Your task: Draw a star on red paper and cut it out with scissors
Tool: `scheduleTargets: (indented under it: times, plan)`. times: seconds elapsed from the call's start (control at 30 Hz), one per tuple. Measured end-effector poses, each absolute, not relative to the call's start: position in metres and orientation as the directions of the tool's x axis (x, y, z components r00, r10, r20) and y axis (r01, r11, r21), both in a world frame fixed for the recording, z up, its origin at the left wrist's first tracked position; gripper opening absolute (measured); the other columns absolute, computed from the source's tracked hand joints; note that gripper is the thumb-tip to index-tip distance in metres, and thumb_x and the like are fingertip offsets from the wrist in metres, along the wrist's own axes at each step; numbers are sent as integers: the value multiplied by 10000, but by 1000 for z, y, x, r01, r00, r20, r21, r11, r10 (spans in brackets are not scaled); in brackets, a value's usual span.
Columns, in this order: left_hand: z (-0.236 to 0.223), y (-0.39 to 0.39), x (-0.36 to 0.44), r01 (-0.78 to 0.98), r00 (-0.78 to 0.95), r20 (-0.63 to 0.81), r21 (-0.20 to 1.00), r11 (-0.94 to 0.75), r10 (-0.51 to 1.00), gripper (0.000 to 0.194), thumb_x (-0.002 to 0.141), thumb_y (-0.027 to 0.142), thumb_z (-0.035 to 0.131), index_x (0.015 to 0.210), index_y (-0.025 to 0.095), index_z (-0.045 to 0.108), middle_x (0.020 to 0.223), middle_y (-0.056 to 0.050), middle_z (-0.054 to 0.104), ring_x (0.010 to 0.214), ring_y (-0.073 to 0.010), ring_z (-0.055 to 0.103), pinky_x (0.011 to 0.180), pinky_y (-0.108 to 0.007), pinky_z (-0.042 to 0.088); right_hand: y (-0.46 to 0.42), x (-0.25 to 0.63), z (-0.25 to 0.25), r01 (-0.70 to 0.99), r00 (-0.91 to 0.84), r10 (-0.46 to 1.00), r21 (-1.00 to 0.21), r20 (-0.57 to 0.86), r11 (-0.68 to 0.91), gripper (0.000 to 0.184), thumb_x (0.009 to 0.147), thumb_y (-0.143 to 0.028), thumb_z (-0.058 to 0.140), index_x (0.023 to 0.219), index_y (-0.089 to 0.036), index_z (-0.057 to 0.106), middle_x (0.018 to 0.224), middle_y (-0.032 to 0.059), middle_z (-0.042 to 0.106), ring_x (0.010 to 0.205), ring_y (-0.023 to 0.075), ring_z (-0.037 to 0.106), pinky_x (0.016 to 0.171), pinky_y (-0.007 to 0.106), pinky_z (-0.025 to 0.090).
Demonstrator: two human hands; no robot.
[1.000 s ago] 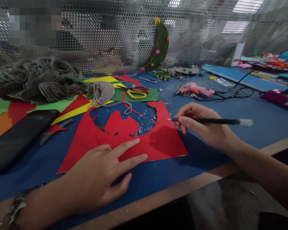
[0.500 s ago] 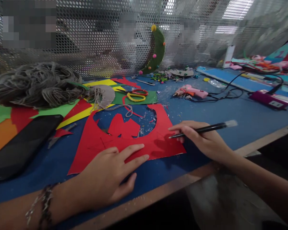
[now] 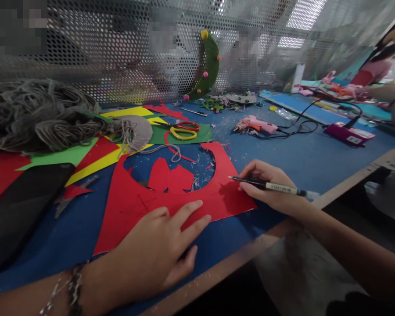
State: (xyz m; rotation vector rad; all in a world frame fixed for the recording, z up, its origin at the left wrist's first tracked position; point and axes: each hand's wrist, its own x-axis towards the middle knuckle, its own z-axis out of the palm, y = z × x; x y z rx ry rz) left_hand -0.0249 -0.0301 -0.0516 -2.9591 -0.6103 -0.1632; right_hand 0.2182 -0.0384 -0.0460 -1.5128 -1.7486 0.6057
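A red sheet with a large rounded cut-out along its far side lies on the blue table. Thin dark lines are drawn on its left part. My left hand rests on the sheet's near edge with its fingers spread, holding nothing. Between the thumb and fingers of my right hand is a black pen, its tip over the right part of the sheet. Whether the tip touches the surface I cannot tell. Red scraps lie inside the cut-out.
Scissors with red and yellow handles lie beyond the sheet. Grey yarn and a black phone are at the left. A pink glue gun and a purple power block with cables sit at the right. Perforated metal stands behind.
The pen's tip has moved over the red sheet, and the pen has changed its tilt. My left hand stays on the sheet. The view has shifted, and another person's arm now shows at far right.
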Motion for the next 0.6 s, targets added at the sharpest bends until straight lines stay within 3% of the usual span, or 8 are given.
scheduleTargets:
  times: [0.13, 0.6]
  plan:
    - [-51, -31, -26, 393, 916, 124, -79, -916, 382, 435, 776, 190, 373, 1197, 197, 482, 1216, -126, 509, 680, -192, 597, 564, -350, 506, -40, 218, -47, 670, 16, 980, -729, 200, 137, 196, 710, -259, 531, 575, -185, 411, 502, -17, 510, 434, 73, 445, 407, 195, 352]
    - [-52, -29, -25, 399, 908, 152, -39, -916, 390, 414, 775, 200, 378, 1177, 190, 478, 1201, -132, 508, 721, -202, 593, 583, -357, 503, -32, 219, -54, 733, -47, 978, -658, 204, 172, 222, 743, -215, 463, 564, -197, 332, 521, -38, 421, 477, 79, 364, 444, 206, 300]
